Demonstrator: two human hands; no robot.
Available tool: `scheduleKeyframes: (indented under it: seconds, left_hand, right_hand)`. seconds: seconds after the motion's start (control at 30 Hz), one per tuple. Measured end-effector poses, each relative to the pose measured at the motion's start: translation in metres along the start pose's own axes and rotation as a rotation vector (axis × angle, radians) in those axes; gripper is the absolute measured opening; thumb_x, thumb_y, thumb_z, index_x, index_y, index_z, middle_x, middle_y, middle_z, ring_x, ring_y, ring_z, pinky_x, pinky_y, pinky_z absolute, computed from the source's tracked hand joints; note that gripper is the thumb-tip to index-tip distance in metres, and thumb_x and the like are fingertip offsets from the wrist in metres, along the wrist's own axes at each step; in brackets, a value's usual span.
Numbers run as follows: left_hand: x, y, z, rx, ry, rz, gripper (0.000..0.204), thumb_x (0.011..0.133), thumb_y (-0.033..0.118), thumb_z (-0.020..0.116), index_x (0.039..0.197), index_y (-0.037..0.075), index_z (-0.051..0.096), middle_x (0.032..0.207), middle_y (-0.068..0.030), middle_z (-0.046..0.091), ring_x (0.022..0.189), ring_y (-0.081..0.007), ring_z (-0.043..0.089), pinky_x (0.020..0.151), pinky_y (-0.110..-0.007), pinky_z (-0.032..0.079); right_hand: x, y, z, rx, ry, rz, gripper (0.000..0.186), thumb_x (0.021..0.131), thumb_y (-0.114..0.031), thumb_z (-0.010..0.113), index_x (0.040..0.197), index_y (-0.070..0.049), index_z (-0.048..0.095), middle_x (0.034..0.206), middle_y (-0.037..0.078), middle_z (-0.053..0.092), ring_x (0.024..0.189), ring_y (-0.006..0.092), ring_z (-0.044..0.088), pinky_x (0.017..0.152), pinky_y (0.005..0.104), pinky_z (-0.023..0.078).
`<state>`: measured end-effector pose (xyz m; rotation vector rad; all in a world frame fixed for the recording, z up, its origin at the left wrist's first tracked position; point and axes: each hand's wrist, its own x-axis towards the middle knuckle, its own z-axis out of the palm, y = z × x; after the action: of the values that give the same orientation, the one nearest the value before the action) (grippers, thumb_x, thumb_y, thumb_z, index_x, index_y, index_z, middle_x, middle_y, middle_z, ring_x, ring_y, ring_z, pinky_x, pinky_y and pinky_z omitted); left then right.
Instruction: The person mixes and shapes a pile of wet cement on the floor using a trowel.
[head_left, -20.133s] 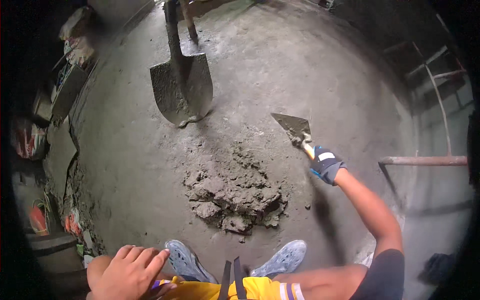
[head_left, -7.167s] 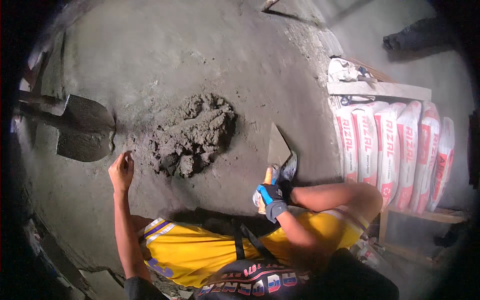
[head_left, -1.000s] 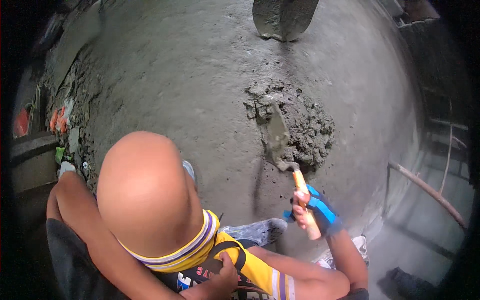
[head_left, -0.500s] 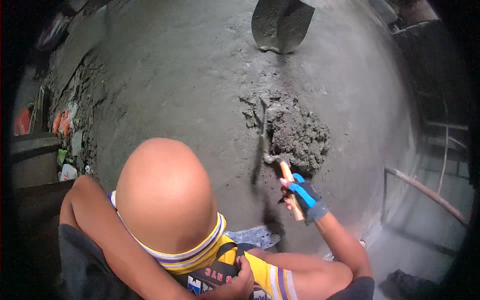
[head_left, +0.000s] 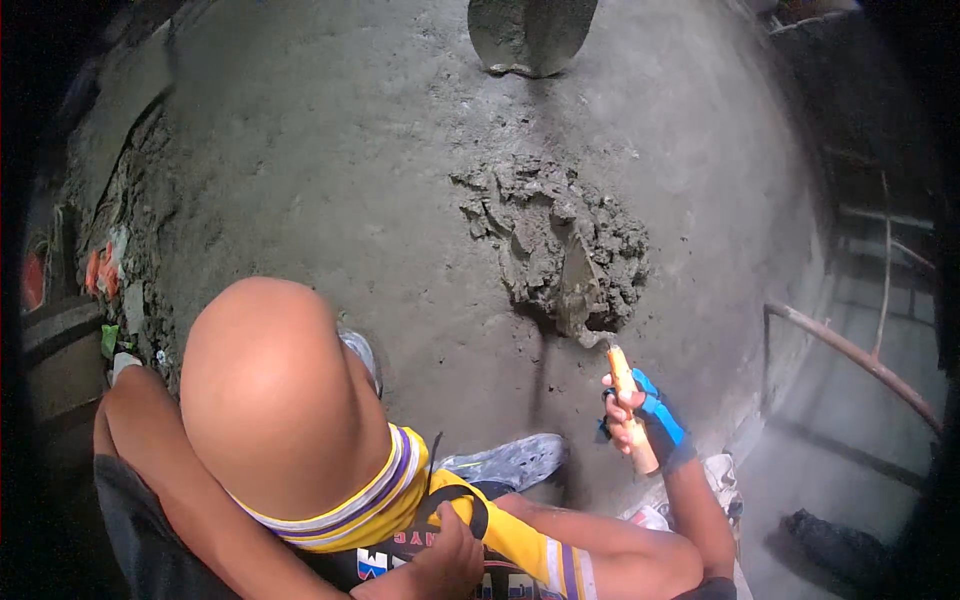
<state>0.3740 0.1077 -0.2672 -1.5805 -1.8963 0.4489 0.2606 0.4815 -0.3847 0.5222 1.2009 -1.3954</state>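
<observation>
My right hand [head_left: 645,420], in a blue and black fingerless glove, is wrapped round the wooden handle of a trowel [head_left: 579,285]. The blade rests in a rough heap of wet grey mortar [head_left: 535,220], partly coated and hard to tell from it. My left hand [head_left: 448,556] lies against my dark shirt at my lap, its fingers curled beside a black strap [head_left: 470,497]. Whether it grips anything is hidden.
At the far edge stands a mud-coated shovel blade [head_left: 530,35]. Smoothed wet mortar [head_left: 330,150] surrounds the heap. A wooden pole [head_left: 855,355] slants at the right; rubble and orange scraps [head_left: 102,270] lie left. My clog [head_left: 505,460] rests near the heap.
My right hand has drawn the trowel back and rightward, and its blade has shifted from the heap's left side into its near right part. The mortar there looks more spread and smeared.
</observation>
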Motion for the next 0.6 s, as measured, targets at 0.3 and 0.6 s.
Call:
scheduleKeyframes:
  seconds: [0.3, 0.6]
  left_hand:
    - [0.051, 0.008, -0.035, -0.526, -0.471, -0.118, 0.046, 0.097, 0.03, 0.05, 0.13, -0.003, 0.051, 0.119, -0.0133, 0.059, 0.114, -0.0267, 0.056, 0.106, -0.045, 0.039]
    - [0.081, 0.03, -0.048, -0.919, -0.834, -0.279, 0.049, 0.098, 0.029, 0.045, 0.136, -0.002, 0.048, 0.124, -0.0152, 0.058, 0.119, -0.0297, 0.054, 0.108, -0.047, 0.038]
  right_hand:
    - [0.107, -0.022, 0.062, -0.424, -0.149, -0.007, 0.032, 0.093, -0.028, 0.064, 0.117, -0.011, 0.05, 0.076, 0.0, 0.05, 0.051, 0.0096, 0.052, 0.043, 0.0264, 0.045]
    - [0.12, -0.003, 0.025, -0.473, 0.088, -0.055, 0.034, 0.091, -0.029, 0.068, 0.112, -0.01, 0.048, 0.074, 0.005, 0.056, 0.052, 0.0135, 0.058, 0.041, 0.0301, 0.048]
